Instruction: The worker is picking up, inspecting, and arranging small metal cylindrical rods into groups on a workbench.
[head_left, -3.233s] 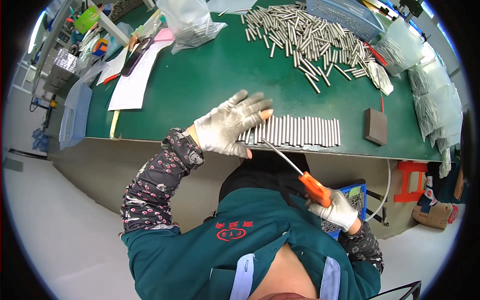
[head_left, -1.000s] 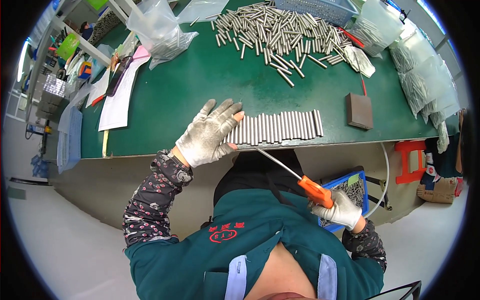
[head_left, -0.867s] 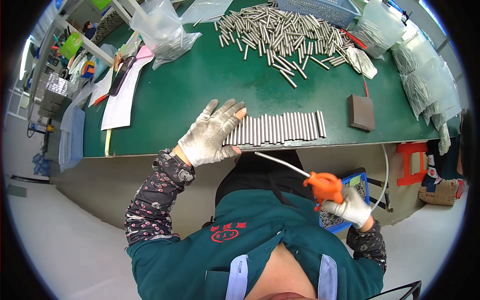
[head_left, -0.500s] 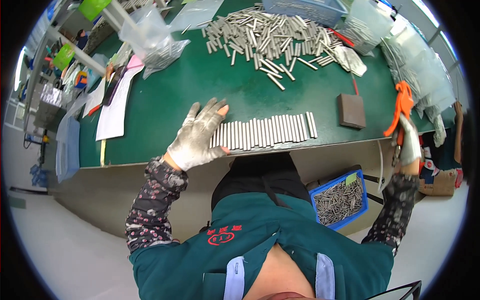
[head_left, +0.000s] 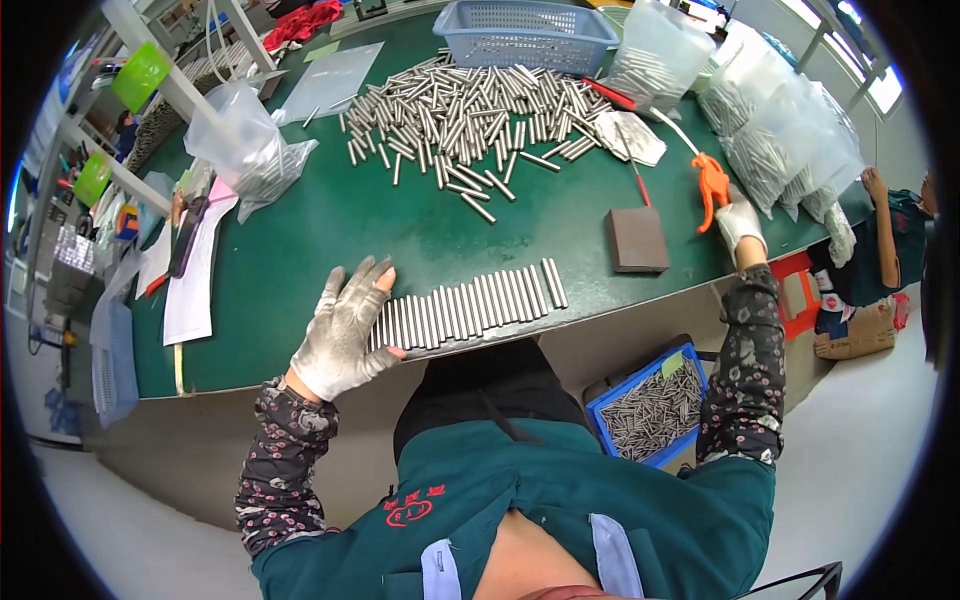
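Observation:
My left hand (head_left: 343, 325), in a grey-white glove with bare fingertips, lies flat with fingers stretched out at the left end of a row of metal pins (head_left: 465, 308). The pins stand side by side along the table's near edge, the rightmost one slightly apart. At the right, my gloved right hand (head_left: 740, 222) is closed at an orange air blow gun (head_left: 711, 190) above the table; its fingers are partly hidden. A white hose runs from the gun toward the back. A brown block (head_left: 637, 240) sits left of the gun, with a thin red-tipped rod behind it.
A large heap of loose pins (head_left: 470, 110) covers the back of the green table (head_left: 400, 220), before a blue basket (head_left: 525, 35). Bags of pins (head_left: 790, 140) stand right. Papers (head_left: 190, 290) lie left. A blue bin of pins (head_left: 652, 405) is below the edge. Another person (head_left: 890, 240) is far right.
My right hand has moved the blow gun away from me and leftward, over the table. My left hand stays at the row's left end. The whole view has shifted.

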